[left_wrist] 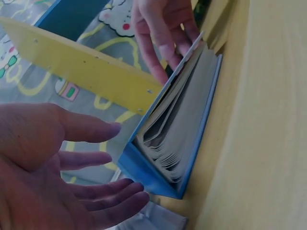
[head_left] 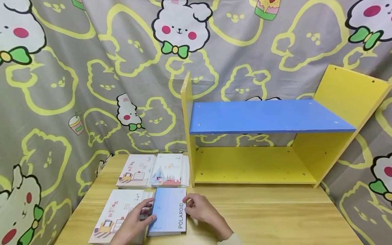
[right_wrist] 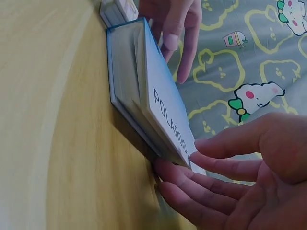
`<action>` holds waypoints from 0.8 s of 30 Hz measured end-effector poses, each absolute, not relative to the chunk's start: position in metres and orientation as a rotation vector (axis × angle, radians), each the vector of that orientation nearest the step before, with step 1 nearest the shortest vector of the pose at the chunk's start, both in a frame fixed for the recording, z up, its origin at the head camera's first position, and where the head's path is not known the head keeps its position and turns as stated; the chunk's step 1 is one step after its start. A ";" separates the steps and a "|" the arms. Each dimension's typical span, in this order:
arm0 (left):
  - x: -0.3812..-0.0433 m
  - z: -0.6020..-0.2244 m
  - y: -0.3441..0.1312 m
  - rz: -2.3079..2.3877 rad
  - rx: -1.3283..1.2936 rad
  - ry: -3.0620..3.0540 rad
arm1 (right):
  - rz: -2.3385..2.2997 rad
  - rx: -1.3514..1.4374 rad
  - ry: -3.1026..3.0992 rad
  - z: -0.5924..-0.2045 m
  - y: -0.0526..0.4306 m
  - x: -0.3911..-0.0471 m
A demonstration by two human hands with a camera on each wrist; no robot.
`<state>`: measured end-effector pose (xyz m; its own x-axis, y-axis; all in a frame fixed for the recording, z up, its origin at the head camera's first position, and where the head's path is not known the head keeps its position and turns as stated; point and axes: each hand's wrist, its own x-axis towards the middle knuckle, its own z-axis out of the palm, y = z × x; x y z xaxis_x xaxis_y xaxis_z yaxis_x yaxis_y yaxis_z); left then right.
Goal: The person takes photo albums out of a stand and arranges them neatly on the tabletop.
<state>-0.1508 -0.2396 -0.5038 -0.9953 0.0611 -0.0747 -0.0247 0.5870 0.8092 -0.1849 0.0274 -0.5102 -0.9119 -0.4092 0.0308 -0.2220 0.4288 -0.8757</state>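
Grey cartoon-bear fabric (head_left: 92, 85) fills the background, draped behind a pale wooden tabletop (head_left: 275, 214) in the lower half of the frame. At centre right stands a yellow shelf unit (head_left: 346, 98) with a blue board (head_left: 266, 115) across it. Left of it lie two illustrated booklets (head_left: 153, 175), with a third booklet (head_left: 116, 214) nearer at lower left. Beside that one, bottom centre, lies the blue POLAROID album (head_left: 169, 211). The left hand (head_left: 134, 223) rests straight fingers on the album's left edge, grip released. The right hand (head_left: 203, 212) touches its right edge with relaxed fingertips (right_wrist: 201, 143), grip also released.
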 end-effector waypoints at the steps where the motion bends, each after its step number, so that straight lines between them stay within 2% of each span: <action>1: -0.152 -0.503 -0.240 1.408 0.060 2.727 | -1.493 -0.564 2.499 -0.510 0.029 -0.185; 12: -0.167 -0.495 -0.240 1.338 0.191 2.941 | -1.650 -0.603 2.545 -0.501 0.049 -0.183; 20: -0.173 -0.489 -0.242 1.197 0.521 3.109 | -1.662 -0.569 2.699 -0.496 0.079 -0.182; 24: -0.176 -0.486 -0.242 1.133 0.599 3.130 | -1.574 -0.569 2.808 -0.492 0.093 -0.178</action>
